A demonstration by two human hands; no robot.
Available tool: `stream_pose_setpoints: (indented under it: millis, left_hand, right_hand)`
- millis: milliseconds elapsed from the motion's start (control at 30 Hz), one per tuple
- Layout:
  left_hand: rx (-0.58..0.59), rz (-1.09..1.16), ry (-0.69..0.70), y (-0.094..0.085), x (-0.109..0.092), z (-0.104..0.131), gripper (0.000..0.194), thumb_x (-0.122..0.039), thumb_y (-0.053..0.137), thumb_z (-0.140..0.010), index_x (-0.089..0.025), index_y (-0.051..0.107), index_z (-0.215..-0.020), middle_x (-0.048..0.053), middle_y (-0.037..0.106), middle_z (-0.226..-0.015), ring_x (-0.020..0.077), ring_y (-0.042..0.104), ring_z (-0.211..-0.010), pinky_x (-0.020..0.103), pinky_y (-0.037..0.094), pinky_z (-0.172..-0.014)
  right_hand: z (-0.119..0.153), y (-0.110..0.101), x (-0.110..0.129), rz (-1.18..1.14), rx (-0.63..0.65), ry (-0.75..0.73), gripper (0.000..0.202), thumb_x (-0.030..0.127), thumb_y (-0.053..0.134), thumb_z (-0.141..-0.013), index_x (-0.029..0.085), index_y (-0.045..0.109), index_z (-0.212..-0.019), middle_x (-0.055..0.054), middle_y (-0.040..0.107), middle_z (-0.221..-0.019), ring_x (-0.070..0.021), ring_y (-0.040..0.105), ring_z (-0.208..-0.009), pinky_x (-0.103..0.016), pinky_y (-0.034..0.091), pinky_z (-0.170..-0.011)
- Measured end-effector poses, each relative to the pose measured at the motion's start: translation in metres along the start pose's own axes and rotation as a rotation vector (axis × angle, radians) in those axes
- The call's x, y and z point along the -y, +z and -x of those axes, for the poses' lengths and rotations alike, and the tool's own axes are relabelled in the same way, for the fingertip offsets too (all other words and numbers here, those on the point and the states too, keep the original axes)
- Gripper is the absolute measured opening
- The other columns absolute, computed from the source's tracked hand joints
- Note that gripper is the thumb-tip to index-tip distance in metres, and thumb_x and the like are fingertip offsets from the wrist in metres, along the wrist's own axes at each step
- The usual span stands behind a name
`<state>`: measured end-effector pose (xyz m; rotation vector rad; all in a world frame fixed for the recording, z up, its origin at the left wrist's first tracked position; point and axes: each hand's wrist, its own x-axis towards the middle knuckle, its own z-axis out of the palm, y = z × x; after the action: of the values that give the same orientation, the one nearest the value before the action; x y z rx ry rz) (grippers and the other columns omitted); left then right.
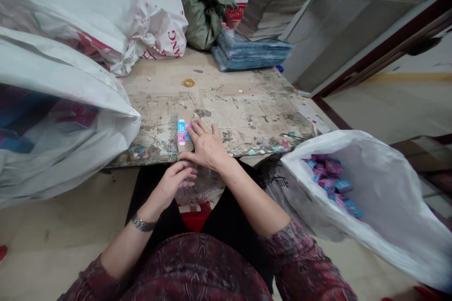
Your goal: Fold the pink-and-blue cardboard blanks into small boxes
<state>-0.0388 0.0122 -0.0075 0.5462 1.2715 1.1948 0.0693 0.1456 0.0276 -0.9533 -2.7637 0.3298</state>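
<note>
A small unfolded cardboard box (181, 132), printed pink and light blue with bare brown flaps, lies near the front edge of the worn wooden table (240, 108). Across its right side rests my right hand (208, 146), fingers stretched out and pressed down on the card, covering part of it. My left hand (174, 181) hovers just in front of the table edge, close below the box, its fingers loosely bent and apart with nothing visible in them.
Small pink and blue boxes (332, 176) fill part of an open white sack (381, 169) on the right. Another white sack (116, 122) leans over the table's left side. Behind stand a green bag (201, 4), blue wrapped bundles (250, 51) and stacked grey sheets (271, 7). Rubber bands (188, 83) lie mid-table.
</note>
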Motion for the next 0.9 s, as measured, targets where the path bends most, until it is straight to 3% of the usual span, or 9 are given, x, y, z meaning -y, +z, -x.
stream_pose_setpoints:
  millis: [233, 333, 400, 533, 700, 767, 900]
  left_hand:
    - [-0.004, 0.001, -0.002, -0.001, 0.001, 0.002, 0.029, -0.038, 0.077, -0.079, -0.017, 0.072, -0.099, 0.008, 0.072, -0.097, 0.0199, 0.068, -0.089, 0.034, 0.055, -0.078]
    - [-0.014, 0.011, -0.008, -0.001, 0.000, 0.004, 0.030, -0.037, 0.078, -0.079, -0.017, 0.072, -0.100, 0.009, 0.072, -0.097, 0.0196, 0.068, -0.089, 0.033, 0.055, -0.077]
    - [-0.020, 0.024, -0.009, 0.000, -0.003, 0.004, 0.032, -0.038, 0.078, -0.079, -0.017, 0.072, -0.102, 0.009, 0.073, -0.096, 0.0197, 0.068, -0.089, 0.033, 0.056, -0.077]
    - [0.018, 0.113, 0.030, -0.001, -0.010, 0.004, 0.038, -0.042, 0.077, -0.081, -0.015, 0.071, -0.108, 0.010, 0.073, -0.098, 0.0199, 0.069, -0.088, 0.034, 0.057, -0.076]
    - [0.157, 0.336, 0.068, -0.002, -0.023, -0.002, 0.051, -0.058, 0.066, -0.087, -0.015, 0.069, -0.113, 0.012, 0.073, -0.102, 0.0226, 0.069, -0.092, 0.036, 0.060, -0.076]
    - [0.167, 0.407, 0.088, -0.001, -0.027, -0.003, 0.046, -0.056, 0.065, -0.088, -0.017, 0.070, -0.111, 0.009, 0.073, -0.100, 0.0208, 0.069, -0.090, 0.034, 0.060, -0.074]
    - [0.108, 0.418, 0.148, 0.004, -0.028, -0.004, 0.028, -0.036, 0.075, -0.085, -0.014, 0.073, -0.102, 0.007, 0.074, -0.096, 0.0139, 0.065, -0.078, 0.022, 0.053, -0.062]
  right_hand:
    - [0.000, -0.010, 0.003, -0.032, 0.009, 0.008, 0.069, 0.062, 0.060, -0.091, 0.013, 0.057, -0.139, -0.021, 0.051, -0.152, -0.0382, 0.039, -0.147, -0.068, 0.025, -0.118]
    - [0.000, -0.016, 0.006, -0.054, -0.015, 0.002, 0.044, 0.052, 0.049, -0.100, 0.018, 0.068, -0.123, -0.015, 0.067, -0.135, -0.0329, 0.056, -0.133, -0.062, 0.029, -0.118]
    - [0.000, -0.017, 0.006, -0.076, -0.047, 0.008, 0.039, 0.043, 0.042, -0.105, 0.020, 0.072, -0.114, -0.011, 0.075, -0.121, -0.0280, 0.067, -0.119, -0.054, 0.038, -0.114]
    - [0.004, -0.012, 0.001, -0.121, -0.214, 0.010, 0.039, 0.036, 0.039, -0.106, 0.018, 0.074, -0.110, -0.010, 0.078, -0.110, -0.0244, 0.072, -0.103, -0.038, 0.053, -0.096]
    - [0.024, -0.002, 0.000, -0.171, -0.446, -0.170, 0.033, 0.031, 0.044, -0.104, 0.020, 0.074, -0.111, -0.009, 0.077, -0.116, -0.0212, 0.071, -0.109, -0.035, 0.053, -0.097]
    - [0.036, 0.003, 0.006, -0.166, -0.486, -0.254, 0.030, 0.029, 0.047, -0.103, 0.022, 0.074, -0.111, -0.008, 0.077, -0.115, -0.0197, 0.071, -0.109, -0.036, 0.053, -0.098]
    - [0.063, 0.015, 0.020, -0.115, -0.528, -0.327, 0.025, 0.032, 0.055, -0.101, 0.022, 0.074, -0.114, -0.008, 0.078, -0.115, -0.0204, 0.071, -0.111, -0.036, 0.053, -0.097]
